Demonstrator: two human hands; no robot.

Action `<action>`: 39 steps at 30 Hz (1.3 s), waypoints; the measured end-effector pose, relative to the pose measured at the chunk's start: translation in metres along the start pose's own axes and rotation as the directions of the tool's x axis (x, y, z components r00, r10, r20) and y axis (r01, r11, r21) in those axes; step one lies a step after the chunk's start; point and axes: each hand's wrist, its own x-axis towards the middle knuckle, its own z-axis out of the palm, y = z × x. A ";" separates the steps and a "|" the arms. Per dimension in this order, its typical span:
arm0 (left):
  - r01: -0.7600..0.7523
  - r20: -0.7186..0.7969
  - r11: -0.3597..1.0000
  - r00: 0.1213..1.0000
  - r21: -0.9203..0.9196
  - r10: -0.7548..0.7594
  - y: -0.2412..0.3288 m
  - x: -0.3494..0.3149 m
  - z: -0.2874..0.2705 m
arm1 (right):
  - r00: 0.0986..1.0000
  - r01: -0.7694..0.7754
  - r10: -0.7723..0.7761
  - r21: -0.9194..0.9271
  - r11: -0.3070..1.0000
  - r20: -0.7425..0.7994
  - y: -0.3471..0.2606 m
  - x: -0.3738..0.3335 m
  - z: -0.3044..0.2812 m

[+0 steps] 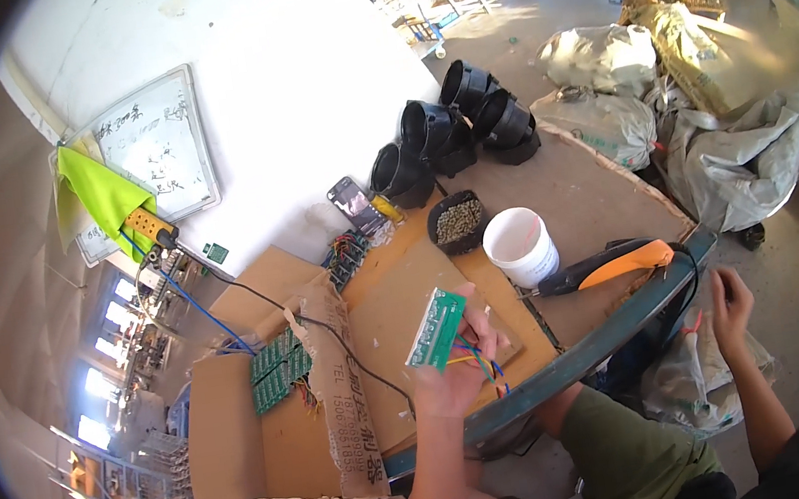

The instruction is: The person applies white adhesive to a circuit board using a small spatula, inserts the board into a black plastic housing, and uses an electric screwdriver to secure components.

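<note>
Over the near edge of the table, my left hand (456, 389) is closed round a green circuit board (438, 329), which it holds tilted up. Red, yellow, blue and green wires (480, 356) hang from the board beside my fingers. Off to the right, past the table's edge, my right hand (732, 305) is raised with its fingers curled together. Whether anything is between those fingers is hidden. An electric screwdriver-like tool with a black and orange body (614, 265) lies on the table between the two hands, its cable running over the edge.
A cardboard box (224, 424) with green circuit boards (279, 371) stands at left. A white tub (520, 247), a black bowl of small parts (458, 223), a phone (353, 203) and several black cups (431, 129) occupy the table's back. Filled sacks (734, 167) lie right.
</note>
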 end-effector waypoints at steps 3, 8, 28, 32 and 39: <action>0.054 -0.074 0.996 0.995 -0.070 -0.059 -0.006 -0.018 0.001 | 0.988 -0.120 0.146 -0.356 0.927 0.047 0.140 -0.087 -0.042; 0.274 -0.436 0.931 0.888 0.240 -0.148 -0.031 -0.021 -0.002 | 0.693 -0.249 0.653 -0.749 0.614 0.306 0.342 -0.228 -0.097; 0.311 -0.619 0.648 0.716 0.695 0.321 -0.094 -0.061 0.027 | 0.188 -0.781 0.855 -0.454 0.429 0.484 0.405 -0.215 0.129; 0.341 -0.638 0.640 0.704 0.689 0.312 -0.100 -0.066 0.019 | 0.185 -0.766 0.881 -0.498 0.407 0.435 0.409 -0.229 0.155; 0.671 -0.804 0.523 0.592 0.526 0.049 -0.067 -0.073 0.029 | 0.183 -0.740 0.894 -0.542 0.399 0.409 0.417 -0.233 0.178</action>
